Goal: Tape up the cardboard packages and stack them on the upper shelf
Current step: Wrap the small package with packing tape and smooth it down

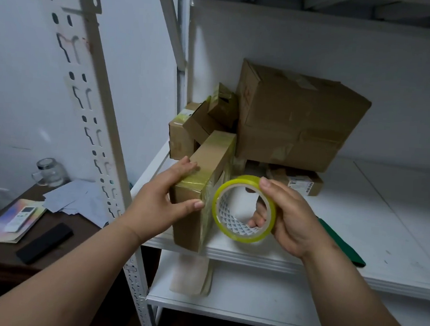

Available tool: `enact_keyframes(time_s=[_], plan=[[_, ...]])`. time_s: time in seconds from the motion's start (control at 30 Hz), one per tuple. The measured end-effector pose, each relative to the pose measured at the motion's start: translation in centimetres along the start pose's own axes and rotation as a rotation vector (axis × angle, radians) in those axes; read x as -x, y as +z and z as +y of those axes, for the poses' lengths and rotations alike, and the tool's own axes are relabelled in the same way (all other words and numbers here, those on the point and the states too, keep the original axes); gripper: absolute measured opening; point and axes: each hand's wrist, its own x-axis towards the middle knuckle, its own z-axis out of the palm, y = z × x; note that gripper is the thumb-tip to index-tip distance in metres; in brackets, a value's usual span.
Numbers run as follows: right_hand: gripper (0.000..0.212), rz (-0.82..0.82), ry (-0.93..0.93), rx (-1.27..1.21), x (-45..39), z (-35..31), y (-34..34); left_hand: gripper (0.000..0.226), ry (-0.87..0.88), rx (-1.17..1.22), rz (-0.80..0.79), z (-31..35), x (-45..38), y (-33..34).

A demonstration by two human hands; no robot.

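A long flat cardboard package (210, 160) stands on edge at the front left of the white shelf (355, 249), with yellowish tape across its near end. My left hand (167, 197) holds that near end, fingers over the top and thumb on the front face. My right hand (289, 219) grips a roll of yellow-tinted clear tape (244, 208) just right of the package, fingers through the core and thumb on the rim. A film of tape runs from the roll to the package's side.
Behind stand a large brown box (300, 123), several small taped boxes (201, 121) and a flat labelled box (301, 181). A green sheet (340, 245) lies at the shelf's front right. The shelf's metal post (101, 129) is at left, beside a dark table (4, 252) with papers, jar and remote.
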Motion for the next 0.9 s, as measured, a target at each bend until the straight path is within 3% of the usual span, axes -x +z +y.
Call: enact_keyframes(time_s=[0.13,0.3,0.53,0.7,0.9], plan=[[0.03,-0.012,-0.003,0.038,0.2,1.0,-0.7,0.077,-0.021,0.012,-0.026,-0.3,-0.3,0.3],[0.034,-0.074,0.081,0.622,0.7,4.5,-0.4,0.08,-0.154,0.086,-0.055,0.2,-0.4,-1.4],[0.027,-0.042,0.079,0.785,0.5,5.3,0.4,0.089,-0.288,0.187,-0.066,1.2,0.3,-1.9],[0.028,-0.031,0.047,0.736,-0.1,3.6,0.4,0.086,-0.404,0.223,0.166,1.9,0.1,-1.0],[0.065,-0.003,0.014,0.571,-0.6,1.8,-0.9,0.05,-0.523,0.658,0.322,0.2,1.1,0.5]])
